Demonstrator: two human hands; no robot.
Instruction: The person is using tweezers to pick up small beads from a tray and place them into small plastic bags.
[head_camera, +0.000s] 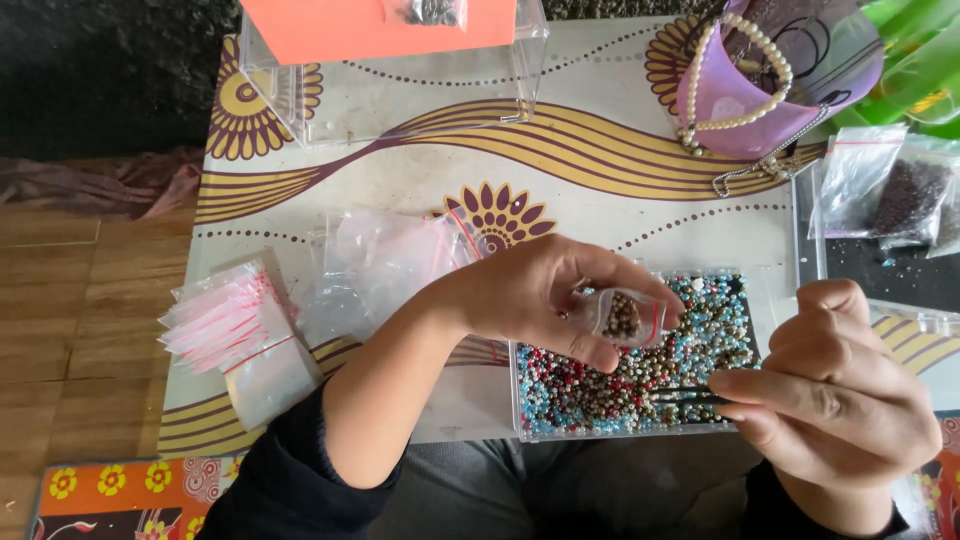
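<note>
My left hand holds a small clear zip bag with a few brownish beads inside, above the left part of a clear tray filled with mixed red, blue, white and bronze beads. My right hand pinches thin dark tweezers, their tips over the beads at the tray's near side. The two hands are a short way apart.
A stack of empty zip bags and loose clear bags lie left on the patterned table. A clear box with an orange lid stands at the back, a purple container draped with pearl strands back right, and bags of dark beads lie far right.
</note>
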